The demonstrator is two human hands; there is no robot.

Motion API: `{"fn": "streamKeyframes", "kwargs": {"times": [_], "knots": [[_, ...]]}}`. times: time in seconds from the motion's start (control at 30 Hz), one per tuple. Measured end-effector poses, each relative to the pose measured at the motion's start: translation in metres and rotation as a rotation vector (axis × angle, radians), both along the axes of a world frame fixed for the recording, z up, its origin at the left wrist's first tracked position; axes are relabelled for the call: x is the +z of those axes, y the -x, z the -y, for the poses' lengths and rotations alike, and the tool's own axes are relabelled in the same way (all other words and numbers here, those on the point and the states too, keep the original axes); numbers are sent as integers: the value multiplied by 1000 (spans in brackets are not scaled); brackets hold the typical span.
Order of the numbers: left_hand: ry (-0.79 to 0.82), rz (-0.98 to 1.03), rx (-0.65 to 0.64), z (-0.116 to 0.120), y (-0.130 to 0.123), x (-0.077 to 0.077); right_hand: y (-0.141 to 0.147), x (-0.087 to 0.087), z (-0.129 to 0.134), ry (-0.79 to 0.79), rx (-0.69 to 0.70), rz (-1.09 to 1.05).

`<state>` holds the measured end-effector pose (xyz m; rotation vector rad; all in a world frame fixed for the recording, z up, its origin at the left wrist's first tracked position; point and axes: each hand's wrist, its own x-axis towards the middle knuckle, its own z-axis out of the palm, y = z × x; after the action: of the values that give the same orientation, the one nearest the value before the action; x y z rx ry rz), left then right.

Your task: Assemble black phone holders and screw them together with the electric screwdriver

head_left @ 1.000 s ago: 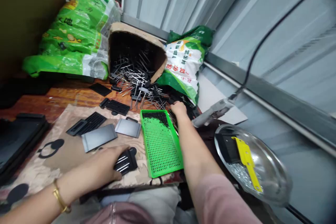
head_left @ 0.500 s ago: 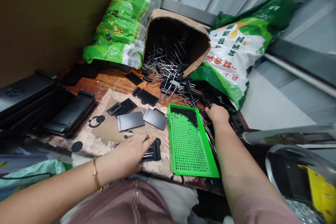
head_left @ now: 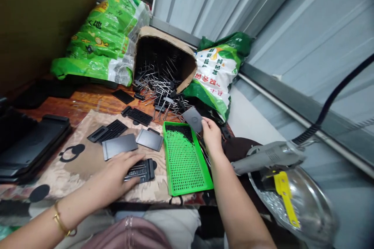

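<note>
My left hand (head_left: 117, 173) spans a small black slotted case (head_left: 143, 170) lying on the cloth, thumb at its near edge and fingers at its far edge. Thin metal rods lie in the case's slots. My right hand (head_left: 212, 134) pinches a flat dark grey cover plate (head_left: 193, 119) by its edge, raised over the far right corner of a green perforated tray (head_left: 172, 186). Small black pieces (head_left: 181, 132) are heaped at that tray's far end. Beyond my left hand lie a grey plate (head_left: 119, 146) and another grey plate (head_left: 150, 140).
An open carton (head_left: 187, 81) spills metal rods with black ends (head_left: 163, 93). A green bag (head_left: 96, 42) and a white-green bag (head_left: 216, 74) flank it. Black cases (head_left: 35, 144) are stacked left. On the right are a grey tool (head_left: 269, 155) and a metal bowl (head_left: 315, 202).
My right hand has come up from beside the tray with the grey cover plate in its fingers. My left hand stays at the slotted case, its fingers more spread. The view has turned right.
</note>
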<state>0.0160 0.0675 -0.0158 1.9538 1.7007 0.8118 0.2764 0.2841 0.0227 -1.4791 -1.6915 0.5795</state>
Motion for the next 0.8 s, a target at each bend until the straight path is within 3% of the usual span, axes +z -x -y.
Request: {"fn": "streamKeyframes", "kwargs": {"times": [0.1, 0.2, 0.27, 0.33, 0.47, 0.6, 0.7, 0.8], "knots": [[103, 426, 122, -7, -5, 18, 18, -1, 35, 141, 244, -114], [310, 950, 190, -9, -14, 35, 39, -1, 72, 285, 466, -167], [434, 1174, 235, -8, -19, 40, 49, 0, 93, 337, 590, -144], [475, 1289, 290, -4, -19, 39, 55, 1, 109, 268, 664, -43], [463, 1348, 396, 9, -13, 33, 58, 4, 131, -76, 766, 285], [503, 1352, 421, 19, -8, 32, 62, 6, 142, -160, 811, 397], [442, 1260, 381, 28, -1, 32, 65, 3, 145, 75, 772, 243], [175, 851, 315, 42, 12, 26, 65, -2, 147, 615, 637, -211]]}}
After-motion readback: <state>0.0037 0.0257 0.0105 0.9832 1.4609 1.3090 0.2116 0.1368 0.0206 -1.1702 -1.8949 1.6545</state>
